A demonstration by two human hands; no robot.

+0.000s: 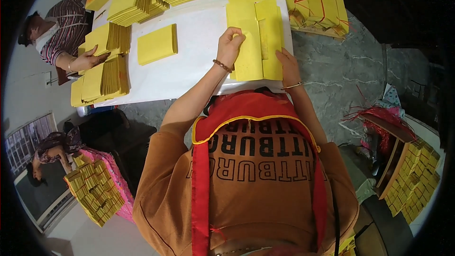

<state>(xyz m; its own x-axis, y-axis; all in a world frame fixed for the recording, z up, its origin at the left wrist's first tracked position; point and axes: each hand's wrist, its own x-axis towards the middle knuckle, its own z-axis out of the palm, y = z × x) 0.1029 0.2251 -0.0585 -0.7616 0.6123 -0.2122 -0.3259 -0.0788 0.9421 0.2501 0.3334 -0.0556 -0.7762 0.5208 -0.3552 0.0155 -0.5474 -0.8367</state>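
One white table (199,38) is spanning the top. Two other people (61,31) are showing at left. One folded sheet (249,54) is lying by the near edge, one small pile (156,45) sitting left of it. Left hand (229,45) is pinching the sheet's left panel; right hand (288,68) is touching its right edge, grip unclear.

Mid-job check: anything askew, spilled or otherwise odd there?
No spill shows near the yellow sheet the left hand holds. The untidiest spot is the red strands off to the right, beyond the white table: a loose tangle with stray ends, unlike the tidy yellow stacks.
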